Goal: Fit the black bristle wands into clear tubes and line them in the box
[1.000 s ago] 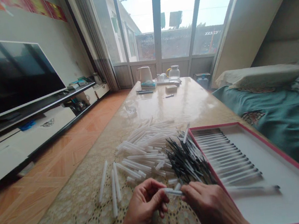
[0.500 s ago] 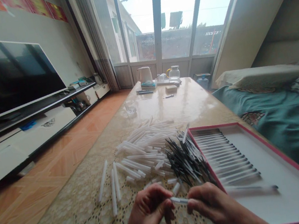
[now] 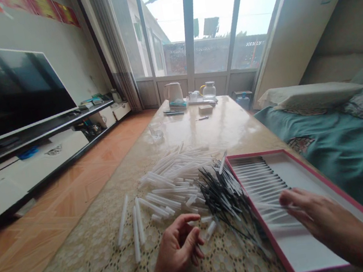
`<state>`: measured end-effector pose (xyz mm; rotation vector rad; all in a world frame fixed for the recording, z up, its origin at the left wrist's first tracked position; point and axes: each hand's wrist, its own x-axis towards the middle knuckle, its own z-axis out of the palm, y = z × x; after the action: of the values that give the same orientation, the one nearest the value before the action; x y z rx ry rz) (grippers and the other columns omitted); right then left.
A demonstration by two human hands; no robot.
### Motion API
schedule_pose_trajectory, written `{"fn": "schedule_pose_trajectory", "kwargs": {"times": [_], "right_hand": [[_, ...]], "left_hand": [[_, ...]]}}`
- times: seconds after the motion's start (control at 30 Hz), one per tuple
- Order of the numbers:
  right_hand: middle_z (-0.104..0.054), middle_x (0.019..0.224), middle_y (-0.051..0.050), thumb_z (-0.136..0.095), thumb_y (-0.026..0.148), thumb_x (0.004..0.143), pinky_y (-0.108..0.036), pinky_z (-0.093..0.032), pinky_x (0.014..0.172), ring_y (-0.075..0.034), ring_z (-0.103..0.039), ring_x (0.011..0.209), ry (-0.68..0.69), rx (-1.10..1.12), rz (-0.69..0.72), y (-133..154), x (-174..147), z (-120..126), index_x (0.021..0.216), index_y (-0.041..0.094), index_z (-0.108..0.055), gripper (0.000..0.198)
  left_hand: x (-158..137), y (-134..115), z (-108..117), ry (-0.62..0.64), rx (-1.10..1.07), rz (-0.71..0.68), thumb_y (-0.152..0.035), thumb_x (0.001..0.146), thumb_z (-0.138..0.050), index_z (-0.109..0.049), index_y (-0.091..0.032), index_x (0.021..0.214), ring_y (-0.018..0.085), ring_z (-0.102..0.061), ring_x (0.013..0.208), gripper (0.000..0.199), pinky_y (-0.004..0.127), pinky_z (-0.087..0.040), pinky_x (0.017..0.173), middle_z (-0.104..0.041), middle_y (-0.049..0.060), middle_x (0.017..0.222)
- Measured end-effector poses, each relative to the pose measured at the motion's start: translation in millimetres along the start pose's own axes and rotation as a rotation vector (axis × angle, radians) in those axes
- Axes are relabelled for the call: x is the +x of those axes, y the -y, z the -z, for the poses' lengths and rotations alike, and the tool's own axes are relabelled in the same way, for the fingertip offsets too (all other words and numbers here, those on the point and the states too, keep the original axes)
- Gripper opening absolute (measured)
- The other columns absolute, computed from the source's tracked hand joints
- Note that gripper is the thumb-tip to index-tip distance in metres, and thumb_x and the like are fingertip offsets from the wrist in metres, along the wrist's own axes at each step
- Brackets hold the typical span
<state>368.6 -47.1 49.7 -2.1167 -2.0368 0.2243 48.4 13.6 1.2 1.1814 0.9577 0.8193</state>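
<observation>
My left hand (image 3: 180, 245) hovers over the near part of the table, fingers loosely curled and apart, with nothing in it. Above the shallow pink-rimmed box (image 3: 286, 254), my right hand (image 3: 306, 208) pinches a slim whitish pen (image 3: 269, 206), partly hidden by the fingers. In that box lies a row of pens (image 3: 254, 175), pale with dark tips, side by side. Left of it is a bundle of thin black pen refills (image 3: 222, 193). A heap of translucent white pen barrels (image 3: 166, 193) spreads beyond my left hand, and several lie apart on the left (image 3: 136, 233).
A clear glass (image 3: 156, 133) stands on the table (image 3: 93, 253) past the heap. Toward the far end are a glass jug (image 3: 209, 90), a pale kettle (image 3: 173, 92) and a small box (image 3: 206, 109). A sofa with a teal cover (image 3: 305, 122) runs along the right.
My right hand has moved right, from beside my left hand to over the box, carrying a pen. My left hand has let go of the pale piece and its fingers have parted.
</observation>
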Motion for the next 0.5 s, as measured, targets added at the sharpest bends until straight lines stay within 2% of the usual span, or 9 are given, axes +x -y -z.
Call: {"fn": "schedule_pose_trajectory", "kwargs": {"times": [0.07, 0.17, 0.3, 0.5], "right_hand": [[-0.069, 0.085, -0.004, -0.050, 0.020, 0.077, -0.029, -0.042, 0.067, -0.021, -0.064, 0.073, 0.041, -0.060, -0.018, -19, -7, -1, 0.078, 0.027, -0.062, 0.013], [-0.068, 0.084, -0.001, -0.053, 0.020, 0.073, -0.027, -0.041, 0.066, -0.020, -0.063, 0.077, 0.194, -0.058, -0.007, -32, -16, -8, 0.077, 0.028, -0.062, 0.013], [-0.068, 0.081, 0.000, -0.051, 0.011, 0.069, -0.030, -0.038, 0.068, -0.021, -0.062, 0.080, 0.221, -0.167, -0.078, -22, -13, -14, 0.075, 0.027, -0.062, 0.020], [-0.068, 0.090, -0.005, -0.058, 0.016, 0.071, -0.034, -0.040, 0.073, -0.026, -0.061, 0.088, 0.205, -0.241, -0.149, -6, -2, -17, 0.077, 0.024, -0.059, 0.010]], "left_hand": [[0, -1, 0, -0.010, -0.010, 0.007, -0.050, 0.073, -0.067, -0.060, -0.016, 0.100, 0.012, -0.057, 0.043, 0.044, 0.020, -0.043, 0.038, -0.062, -0.002, 0.060], [0, -1, 0, -0.020, -0.009, 0.018, -0.049, 0.073, -0.068, -0.061, -0.016, 0.098, 0.011, -0.057, 0.044, 0.042, 0.020, -0.043, 0.039, -0.062, -0.002, 0.060], [0, -2, 0, -0.027, -0.014, 0.036, -0.047, 0.074, -0.068, -0.062, -0.016, 0.096, 0.011, -0.056, 0.044, 0.038, 0.020, -0.043, 0.041, -0.062, -0.002, 0.060], [0, -2, 0, -0.020, -0.021, 0.034, -0.047, 0.074, -0.068, -0.062, -0.016, 0.094, 0.011, -0.056, 0.044, 0.037, 0.020, -0.043, 0.041, -0.062, -0.002, 0.059]]}}
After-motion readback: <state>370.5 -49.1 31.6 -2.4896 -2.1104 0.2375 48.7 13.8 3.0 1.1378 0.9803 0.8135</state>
